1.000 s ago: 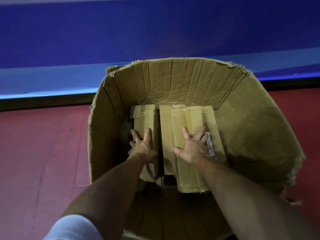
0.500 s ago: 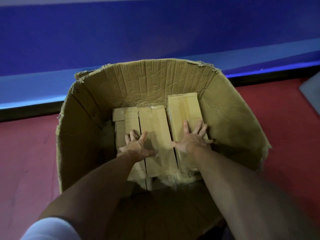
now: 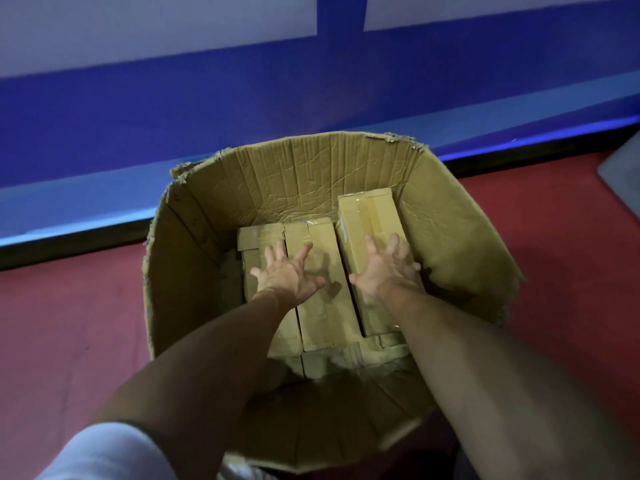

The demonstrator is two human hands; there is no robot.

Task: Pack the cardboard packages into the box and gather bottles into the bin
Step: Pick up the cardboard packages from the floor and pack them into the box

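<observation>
A large worn cardboard box [image 3: 311, 174] stands open on the red floor. Inside lie three long taped cardboard packages side by side: a left one [image 3: 258, 235], a middle one [image 3: 320, 306] and a right one [image 3: 369, 216] that reaches farther back. My left hand [image 3: 287, 271] rests flat with spread fingers across the left and middle packages. On the near half of the right package my right hand [image 3: 386, 266] presses down, fingers spread. No bottles or bin show.
The red floor [image 3: 69, 323] surrounds the box. A blue wall with a lit blue ledge [image 3: 86, 199] runs behind it. A grey object's corner [image 3: 623, 168] pokes in at the right edge. More cardboard lies beneath the packages at the box's near side [image 3: 346, 362].
The right package slid right and back, ending beside the others instead of on top. Both hands stayed flat on the packages. The view shifted, so the box sits differently in frame.
</observation>
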